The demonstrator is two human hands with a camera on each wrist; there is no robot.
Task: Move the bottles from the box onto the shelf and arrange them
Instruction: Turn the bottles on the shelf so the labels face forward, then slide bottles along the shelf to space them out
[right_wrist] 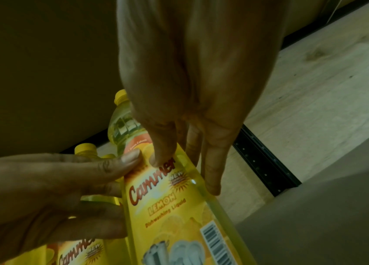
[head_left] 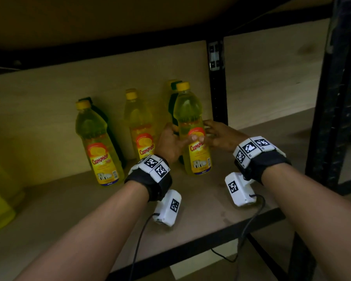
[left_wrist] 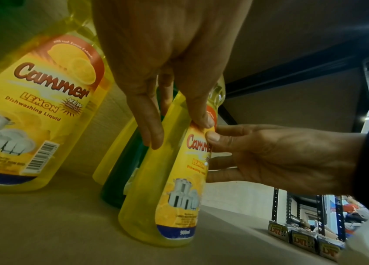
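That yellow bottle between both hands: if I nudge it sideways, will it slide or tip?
The yellow bottle looks nearly full, so probably heavy. Tall and narrow, it would likely tip if pushed high. Smooth plastic may slip; the left hand and right hand hold it mid-label.

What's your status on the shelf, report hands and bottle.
Left hand and right hand both grip the rightmost yellow bottle, standing on the shelf. Green bottle close behind it. Black upright just right.
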